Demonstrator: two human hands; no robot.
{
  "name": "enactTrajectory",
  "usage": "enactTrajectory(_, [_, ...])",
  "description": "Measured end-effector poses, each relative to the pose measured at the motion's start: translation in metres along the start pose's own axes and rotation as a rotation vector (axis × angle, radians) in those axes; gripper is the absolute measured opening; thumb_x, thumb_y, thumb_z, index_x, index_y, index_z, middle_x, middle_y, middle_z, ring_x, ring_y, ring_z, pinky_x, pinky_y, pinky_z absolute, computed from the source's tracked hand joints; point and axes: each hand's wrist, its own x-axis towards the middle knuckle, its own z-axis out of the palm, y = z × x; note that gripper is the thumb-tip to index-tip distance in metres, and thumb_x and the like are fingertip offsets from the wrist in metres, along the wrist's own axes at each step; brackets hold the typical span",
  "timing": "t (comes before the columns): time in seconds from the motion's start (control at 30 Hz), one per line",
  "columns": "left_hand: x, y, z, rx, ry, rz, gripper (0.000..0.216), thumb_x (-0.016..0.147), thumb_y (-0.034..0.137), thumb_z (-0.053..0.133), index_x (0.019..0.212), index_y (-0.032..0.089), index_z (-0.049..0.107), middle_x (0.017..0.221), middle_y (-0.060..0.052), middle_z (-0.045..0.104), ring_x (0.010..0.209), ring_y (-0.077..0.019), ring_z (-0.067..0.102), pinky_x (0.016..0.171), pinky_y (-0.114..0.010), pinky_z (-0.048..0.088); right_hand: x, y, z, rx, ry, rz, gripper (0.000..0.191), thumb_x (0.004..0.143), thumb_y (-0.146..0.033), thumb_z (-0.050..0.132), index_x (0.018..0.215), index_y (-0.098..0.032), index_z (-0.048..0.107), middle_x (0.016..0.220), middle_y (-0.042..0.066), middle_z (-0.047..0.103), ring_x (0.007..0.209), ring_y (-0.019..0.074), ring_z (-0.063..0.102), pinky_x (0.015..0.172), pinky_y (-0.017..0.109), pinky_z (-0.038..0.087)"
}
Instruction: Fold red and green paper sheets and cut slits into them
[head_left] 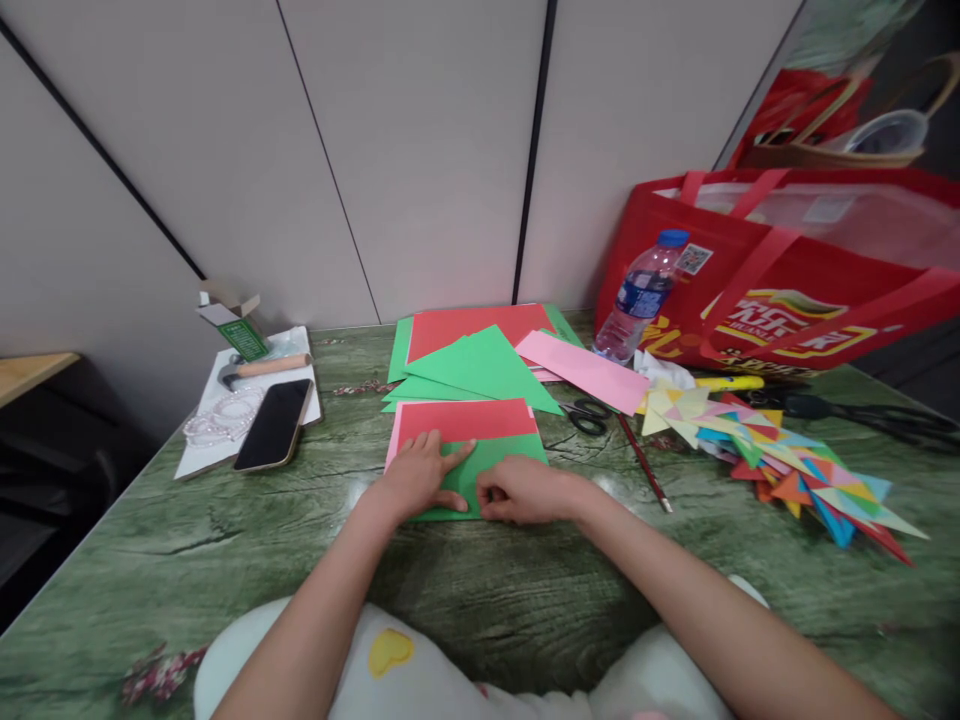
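"How will the green paper (511, 448) handle?"
"Light, easily creased, I'd judge; hold its edges. It's at the clock's centre, over red paper (472, 416). My left grip (418, 476) presses it, fingers spread; my right grip (523, 488) curls, pinching or not I can't tell."
"Obstacles?"
"None between; scissors (586, 417), two o'clock; pencil (643, 461), three."

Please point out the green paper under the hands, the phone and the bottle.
Green paper (465, 479): head view, on its uncovered middle.
Phone (274, 425): head view, on the middle of its dark screen.
Bottle (642, 297): head view, on its blue label.
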Motion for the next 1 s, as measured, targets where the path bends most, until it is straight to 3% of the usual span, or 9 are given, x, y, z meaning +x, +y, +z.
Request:
enactTrajectory(0.23, [-0.001,0.003,0.001,-0.002,0.013,-0.014,0.094,0.053,0.07,0.054,0.134,0.029,0.029,0.098,-0.012,0.047,0.092,-0.0293,0.046,0.077,-0.035,0.035,0.004,-0.005,0.009,0.175,-0.048,0.063,0.02,0.077,-0.023,0.044,0.079,-0.016,0.062,0.058,-0.002,0.061,0.044,0.0077,0.054,0.045,0.016,0.036])
enactTrajectory(0.5, [-0.002,0.006,0.0,-0.047,0.011,-0.077,0.096,0.052,0.068,0.059,0.134,0.033,0.026,0.101,-0.012,0.046,0.096,-0.0326,0.044,0.078,-0.039,0.035,0.004,-0.006,0.004,0.226,-0.158,0.185,0.017,0.067,-0.019,0.049,0.059,-0.014,0.063,0.05,-0.001,0.061,0.042,0.0089,0.054,0.042,0.016,0.037])
enactTrajectory(0.83, [-0.016,-0.017,-0.008,-0.205,-0.144,-0.138,0.104,0.045,0.034,0.079,0.134,0.037,0.024,0.112,-0.01,0.045,0.106,-0.0348,0.044,0.081,-0.041,0.039,-0.026,0.021,-0.015,0.416,-0.346,0.407,0.014,0.059,-0.014,0.049,0.046,-0.014,0.054,0.046,0.0,0.06,0.04,0.0079,0.053,0.041,0.016,0.04])
enactTrajectory(1.0, [-0.02,-0.026,-0.007,-0.268,-0.218,-0.206,0.118,0.035,0.018,0.081,0.135,0.035,0.021,0.135,-0.015,0.029,0.125,-0.0414,0.022,0.089,-0.047,0.034,-0.036,0.034,-0.018,0.462,-0.391,0.487,0.012,0.058,-0.015,0.05,0.048,-0.014,0.055,0.045,-0.001,0.059,0.04,0.0079,0.054,0.043,0.016,0.042])
